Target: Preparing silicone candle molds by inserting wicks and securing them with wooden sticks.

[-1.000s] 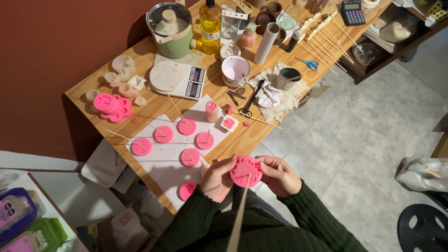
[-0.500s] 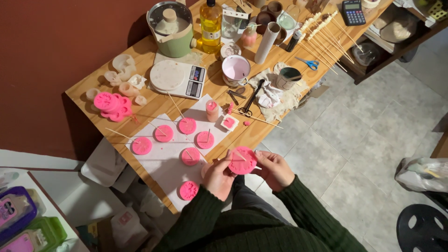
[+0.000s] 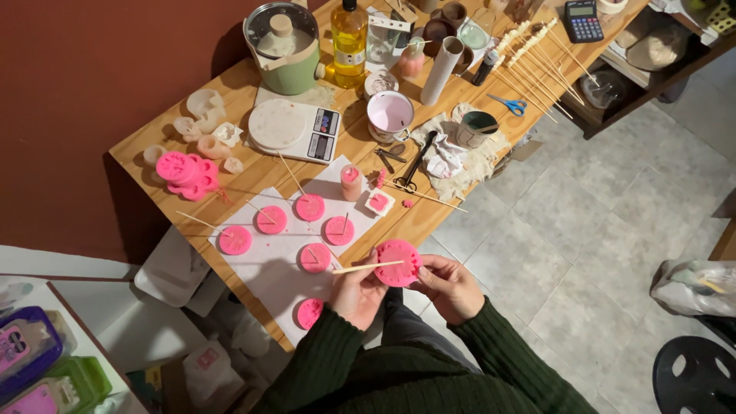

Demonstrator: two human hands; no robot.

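Both hands, left (image 3: 359, 290) and right (image 3: 448, 285), gripping a pink round mould (image 3: 398, 262) just off the worktop (image 3: 253, 172) edge, wooden stick (image 3: 366, 267) across it (loosely seated, likely to slip floorward if tilted).

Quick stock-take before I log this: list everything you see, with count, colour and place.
Round mould: one, pink, held in both hands with a wooden stick across it.
Filled moulds: six, pink, on white paper at table's near edge.
Empty moulds: a stack, pink, table's left end.
Kitchen scale: one, white, table centre.
Pot: one, green, lidded, far side.
Oil bottle: one, yellow, beside pot.
Scissors: one, blue-handled, right.
Calculator: one, dark, far right.
Left hand: under mould.
Right hand: at mould's right edge.
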